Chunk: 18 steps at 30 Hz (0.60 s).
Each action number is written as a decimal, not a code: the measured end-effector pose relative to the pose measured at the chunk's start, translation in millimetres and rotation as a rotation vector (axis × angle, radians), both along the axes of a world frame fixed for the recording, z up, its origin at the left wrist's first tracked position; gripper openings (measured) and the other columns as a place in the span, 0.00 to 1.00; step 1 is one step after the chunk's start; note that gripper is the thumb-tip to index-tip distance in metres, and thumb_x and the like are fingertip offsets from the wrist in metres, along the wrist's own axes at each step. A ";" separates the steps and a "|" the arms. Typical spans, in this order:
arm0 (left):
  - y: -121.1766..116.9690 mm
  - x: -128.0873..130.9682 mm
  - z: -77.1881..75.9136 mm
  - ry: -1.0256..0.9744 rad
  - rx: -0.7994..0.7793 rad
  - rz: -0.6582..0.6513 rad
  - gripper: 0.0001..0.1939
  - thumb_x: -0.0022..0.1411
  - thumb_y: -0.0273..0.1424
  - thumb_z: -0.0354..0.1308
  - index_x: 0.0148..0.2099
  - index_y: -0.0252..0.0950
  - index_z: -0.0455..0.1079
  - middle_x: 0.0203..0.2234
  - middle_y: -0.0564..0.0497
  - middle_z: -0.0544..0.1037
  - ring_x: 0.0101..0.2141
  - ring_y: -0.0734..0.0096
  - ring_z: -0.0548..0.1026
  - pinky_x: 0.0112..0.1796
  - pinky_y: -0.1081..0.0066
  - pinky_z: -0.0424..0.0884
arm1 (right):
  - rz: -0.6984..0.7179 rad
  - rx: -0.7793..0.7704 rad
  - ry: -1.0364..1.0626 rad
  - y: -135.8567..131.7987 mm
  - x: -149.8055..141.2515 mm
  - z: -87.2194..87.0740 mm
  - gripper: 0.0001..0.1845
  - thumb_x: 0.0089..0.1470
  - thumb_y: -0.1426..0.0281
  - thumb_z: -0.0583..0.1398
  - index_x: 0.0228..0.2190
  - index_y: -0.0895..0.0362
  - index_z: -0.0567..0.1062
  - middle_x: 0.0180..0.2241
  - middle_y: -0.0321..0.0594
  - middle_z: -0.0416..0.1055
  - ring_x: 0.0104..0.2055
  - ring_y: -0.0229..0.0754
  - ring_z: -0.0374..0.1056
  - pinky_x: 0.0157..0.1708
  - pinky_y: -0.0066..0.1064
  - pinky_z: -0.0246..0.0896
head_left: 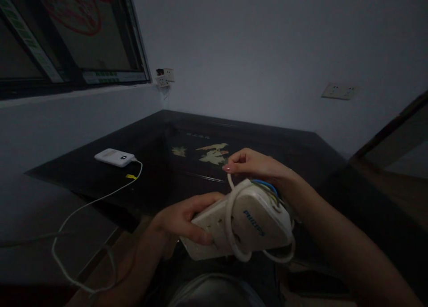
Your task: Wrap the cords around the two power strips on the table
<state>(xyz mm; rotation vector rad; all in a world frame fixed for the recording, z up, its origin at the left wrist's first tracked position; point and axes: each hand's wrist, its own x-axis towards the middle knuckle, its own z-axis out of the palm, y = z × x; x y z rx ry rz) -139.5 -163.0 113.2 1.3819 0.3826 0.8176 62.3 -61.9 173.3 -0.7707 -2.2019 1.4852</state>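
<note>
A white power strip (214, 242) marked PHILIPS is tilted in front of me, above the near edge of the dark table. My left hand (187, 220) grips its left end, thumb on top over the socket face. Its white cord (229, 222) loops around the body. The fingers of my right hand (245, 163) are pinched on a length of that cord just above the strip. Blue and yellow-green wires (267, 188) show at the strip's far right end. The underside of the strip is hidden.
On the dark table (154, 182) a white power bank (114, 157) lies to the left, with a thin white cable (100, 199) trailing off the edge towards me. Wall sockets (338, 91) sit at the right, others (165, 76) near the window corner.
</note>
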 end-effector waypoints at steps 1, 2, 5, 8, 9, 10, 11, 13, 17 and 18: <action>2.2 -1.2 5.9 0.116 0.108 -0.014 0.27 0.46 0.36 0.67 0.49 0.35 0.70 0.37 0.46 0.77 0.35 0.62 0.74 0.33 0.70 0.69 | 0.005 0.065 -0.050 1.0 0.2 7.9 0.22 0.46 0.55 0.64 0.16 0.59 0.69 0.13 0.27 0.51 0.17 0.27 0.43 0.17 0.24 0.35; 4.2 -1.5 10.9 0.232 0.215 -0.023 0.25 0.49 0.37 0.64 0.51 0.36 0.69 0.38 0.47 0.76 0.35 0.63 0.73 0.34 0.71 0.68 | -0.009 0.142 -0.089 1.4 0.4 15.4 0.22 0.47 0.56 0.64 0.15 0.59 0.69 0.13 0.27 0.51 0.17 0.27 0.42 0.17 0.25 0.34; 9.6 2.2 16.9 0.498 0.450 0.037 0.21 0.57 0.37 0.58 0.52 0.37 0.68 0.37 0.49 0.75 0.35 0.66 0.72 0.34 0.72 0.66 | -0.098 0.344 -0.218 -0.6 0.2 32.6 0.21 0.47 0.56 0.63 0.15 0.59 0.70 0.13 0.27 0.51 0.17 0.28 0.44 0.19 0.26 0.35; 15.3 8.6 9.3 0.605 0.519 0.167 0.17 0.60 0.38 0.55 0.49 0.37 0.68 0.34 0.51 0.75 0.32 0.68 0.71 0.32 0.73 0.64 | -0.184 0.477 -0.308 -8.5 -2.7 40.9 0.19 0.47 0.59 0.64 0.16 0.60 0.72 0.13 0.29 0.54 0.17 0.28 0.47 0.20 0.28 0.37; 17.4 10.3 5.0 0.619 0.516 0.199 0.16 0.60 0.38 0.54 0.48 0.37 0.68 0.33 0.51 0.74 0.31 0.68 0.70 0.31 0.73 0.64 | -0.198 0.512 -0.320 -12.5 -4.1 41.9 0.18 0.48 0.61 0.63 0.16 0.60 0.73 0.13 0.30 0.56 0.17 0.28 0.47 0.20 0.28 0.38; 19.6 11.7 0.5 0.630 0.505 0.225 0.16 0.60 0.39 0.54 0.47 0.36 0.68 0.32 0.51 0.74 0.31 0.69 0.70 0.30 0.73 0.63 | -0.211 0.545 -0.329 -17.1 -5.6 42.1 0.18 0.50 0.62 0.62 0.16 0.60 0.73 0.13 0.31 0.57 0.17 0.29 0.48 0.20 0.28 0.38; 21.7 12.6 -3.9 0.643 0.486 0.246 0.16 0.61 0.40 0.53 0.47 0.36 0.67 0.32 0.51 0.74 0.30 0.69 0.70 0.30 0.73 0.64 | -0.225 0.573 -0.336 -22.1 -7.1 41.7 0.17 0.51 0.63 0.61 0.16 0.60 0.73 0.13 0.32 0.58 0.17 0.29 0.48 0.21 0.29 0.38; 25.5 13.6 -11.7 0.666 0.439 0.294 0.18 0.60 0.40 0.54 0.48 0.34 0.66 0.34 0.49 0.74 0.31 0.68 0.71 0.31 0.72 0.65 | -0.260 0.612 -0.353 -32.4 -10.3 40.0 0.16 0.54 0.65 0.59 0.18 0.59 0.74 0.15 0.34 0.61 0.18 0.30 0.50 0.21 0.29 0.39; 29.9 14.5 -21.8 0.640 0.353 0.426 0.19 0.59 0.39 0.56 0.49 0.33 0.66 0.39 0.47 0.75 0.37 0.63 0.72 0.38 0.68 0.66 | -0.334 0.682 -0.436 -49.9 -16.7 37.1 0.16 0.57 0.68 0.56 0.20 0.58 0.73 0.19 0.37 0.65 0.20 0.32 0.54 0.23 0.30 0.40; 30.4 14.6 -23.5 0.622 0.332 0.453 0.19 0.59 0.39 0.56 0.48 0.33 0.66 0.39 0.47 0.75 0.37 0.63 0.72 0.38 0.68 0.66 | -0.349 0.697 -0.459 -53.0 -18.2 36.6 0.17 0.58 0.68 0.55 0.20 0.58 0.72 0.20 0.38 0.66 0.21 0.33 0.55 0.24 0.30 0.40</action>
